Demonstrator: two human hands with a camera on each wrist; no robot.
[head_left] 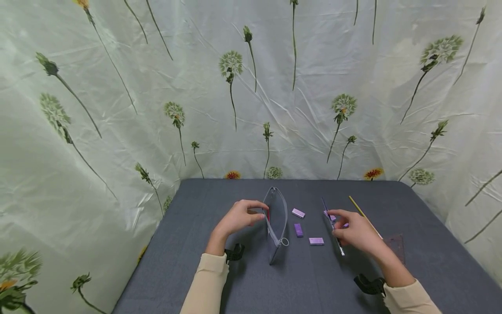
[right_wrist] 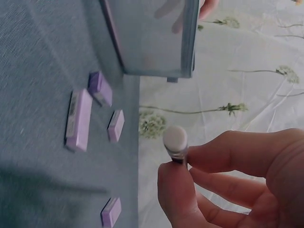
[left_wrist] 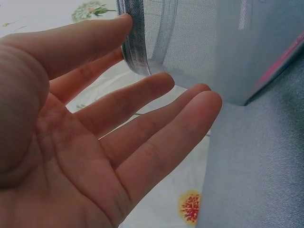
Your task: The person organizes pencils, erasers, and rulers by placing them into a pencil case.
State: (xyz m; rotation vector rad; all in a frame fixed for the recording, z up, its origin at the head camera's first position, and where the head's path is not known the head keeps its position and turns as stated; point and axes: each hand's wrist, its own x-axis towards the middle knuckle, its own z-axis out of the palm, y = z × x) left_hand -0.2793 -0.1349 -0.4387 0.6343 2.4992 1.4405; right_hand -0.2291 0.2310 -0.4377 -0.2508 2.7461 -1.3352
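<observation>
My left hand point(head_left: 240, 217) pinches the rim of a grey see-through mesh zip pouch point(head_left: 279, 213) between thumb and index finger; its other fingers are spread. The pouch stands upright with its mouth open, a ring pull point(head_left: 284, 241) at the near end. A red strip point(left_wrist: 280, 61) shows along its lower part. My right hand point(head_left: 354, 231) pinches a dark pencil point(head_left: 340, 249) between thumb and fingers, above the table. The pencil's white eraser end point(right_wrist: 175, 137) faces the right wrist camera.
Several small purple eraser-like blocks point(head_left: 316, 241) lie between the pouch and my right hand, some partly behind it. A yellow pencil point(head_left: 358, 208) lies at the right, near a see-through reddish flat piece point(head_left: 396, 246). A flowered curtain point(head_left: 259, 109) hangs behind the dark table point(head_left: 219, 192).
</observation>
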